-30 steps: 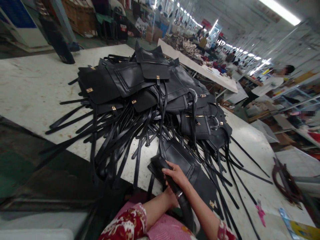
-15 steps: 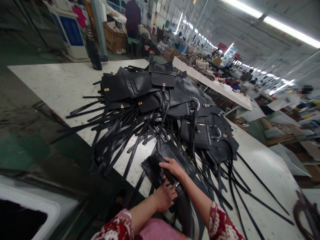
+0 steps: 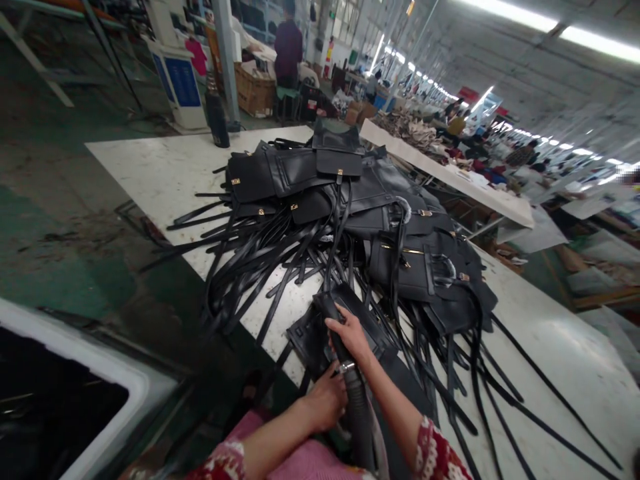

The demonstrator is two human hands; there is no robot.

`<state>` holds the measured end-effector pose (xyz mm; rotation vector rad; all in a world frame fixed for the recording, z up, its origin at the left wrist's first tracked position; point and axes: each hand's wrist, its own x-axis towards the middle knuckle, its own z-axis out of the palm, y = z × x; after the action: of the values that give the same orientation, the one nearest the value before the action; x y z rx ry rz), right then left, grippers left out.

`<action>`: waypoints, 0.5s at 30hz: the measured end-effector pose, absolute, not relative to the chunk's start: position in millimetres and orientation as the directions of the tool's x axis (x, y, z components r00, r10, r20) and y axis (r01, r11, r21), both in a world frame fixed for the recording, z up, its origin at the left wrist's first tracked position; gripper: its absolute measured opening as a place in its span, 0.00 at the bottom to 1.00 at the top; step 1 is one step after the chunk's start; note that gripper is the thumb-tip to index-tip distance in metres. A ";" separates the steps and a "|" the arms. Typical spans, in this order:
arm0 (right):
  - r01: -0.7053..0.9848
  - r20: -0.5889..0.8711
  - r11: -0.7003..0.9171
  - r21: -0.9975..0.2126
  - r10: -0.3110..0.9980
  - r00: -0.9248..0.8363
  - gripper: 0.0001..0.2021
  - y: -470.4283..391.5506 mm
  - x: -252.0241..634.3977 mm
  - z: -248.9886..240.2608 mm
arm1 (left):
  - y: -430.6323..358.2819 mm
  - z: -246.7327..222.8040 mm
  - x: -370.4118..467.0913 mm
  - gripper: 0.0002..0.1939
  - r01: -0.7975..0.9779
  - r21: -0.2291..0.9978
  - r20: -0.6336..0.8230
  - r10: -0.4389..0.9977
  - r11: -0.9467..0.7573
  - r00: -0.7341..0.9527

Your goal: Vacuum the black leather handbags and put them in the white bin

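My right hand (image 3: 351, 333) is closed around the black handle of a ribbed hose (image 3: 359, 407), whose dark nozzle end rests over a black leather bag piece (image 3: 307, 340) at the table's near edge. Close beside the hose's metal clamp, my left hand (image 3: 327, 399) has its fingers curled; what they hold, if anything, is hidden by the hose and hand. Beyond both hands lies a large pile of black bags (image 3: 345, 193) with gold clasps, and many black straps (image 3: 255, 267) hang from it over the edge.
The pile sits on a white table (image 3: 545, 333). A dark bottle (image 3: 217, 117) stands at its far left corner. A white-framed object (image 3: 95, 373) is at lower left. Behind are a person (image 3: 289, 50), cardboard boxes (image 3: 255, 90) and another table (image 3: 450, 170).
The view has shifted, so the scene sits farther right. The nozzle handle is turned more upright, and my left hand's fingers look more curled beside the hose.
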<state>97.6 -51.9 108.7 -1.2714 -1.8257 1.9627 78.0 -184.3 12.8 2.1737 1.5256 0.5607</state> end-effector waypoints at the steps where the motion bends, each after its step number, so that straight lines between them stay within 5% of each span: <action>1: 0.397 -0.440 -0.227 -0.889 0.663 -0.606 0.33 -51.8 105.1 112.1 | -186.9 13.7 67.5 0.20 0.769 0.587 0.125 0.966 -0.254 0.224; 4: 0.397 -0.429 -0.218 -0.892 0.688 -0.585 0.38 -51.9 135.2 123.6 | -189.0 19.8 20.7 0.24 0.705 0.702 0.193 0.924 0.106 -0.330; 7: 0.416 -0.438 -0.214 -0.884 0.690 -0.577 0.39 -59.5 157.1 128.8 | -177.8 24.7 -28.0 0.25 0.408 0.809 -0.032 0.726 0.422 -0.687; 12: 0.417 -0.491 -0.269 -0.868 0.590 -0.641 0.38 -85.1 154.2 127.8 | -157.3 20.7 -54.1 0.14 0.183 0.854 -0.307 0.757 0.487 -0.577; 15: 0.416 -0.537 -0.340 -0.843 0.497 -0.681 0.37 -96.0 145.4 130.7 | -167.4 20.6 -45.3 0.16 0.024 0.854 -0.448 0.759 0.520 -0.473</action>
<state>145.4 -96.0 130.7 -1.2290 -1.7704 2.2073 -45.3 -167.4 20.6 0.6466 1.8640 1.0301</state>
